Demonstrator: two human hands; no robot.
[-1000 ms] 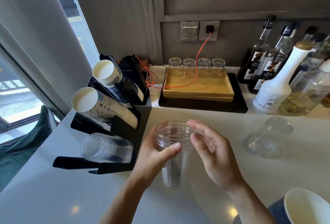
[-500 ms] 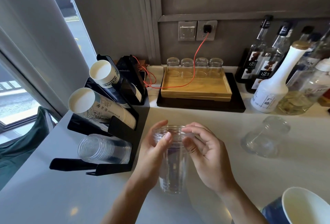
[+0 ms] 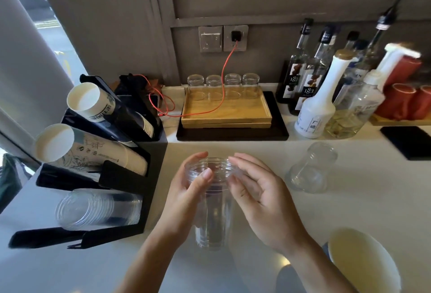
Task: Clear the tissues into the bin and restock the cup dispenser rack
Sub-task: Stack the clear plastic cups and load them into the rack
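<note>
A stack of clear plastic cups (image 3: 213, 218) stands upright on the white counter in front of me. My left hand (image 3: 186, 197) wraps around its upper part, thumb over the rim. My right hand (image 3: 258, 197) is beside the rim with spread fingers, fingertips touching the top edge. The black cup dispenser rack (image 3: 121, 178) stands at the left; its two upper slots hold white paper cups (image 3: 86, 103) and its lowest slot holds clear plastic cups (image 3: 98, 208) lying on their sides. No tissues or bin are in view.
An upside-down clear cup (image 3: 311, 171) lies right of my hands. A white paper cup (image 3: 363, 262) stands at the bottom right. At the back, a wooden tray (image 3: 226, 113) carries several glasses, with a red cable over it. Syrup bottles (image 3: 314, 96) and red cups (image 3: 405, 96) stand back right.
My right hand has loosened from the rim and its fingers have spread. The cup stack stays upright in my left hand. The view has shifted slightly.
</note>
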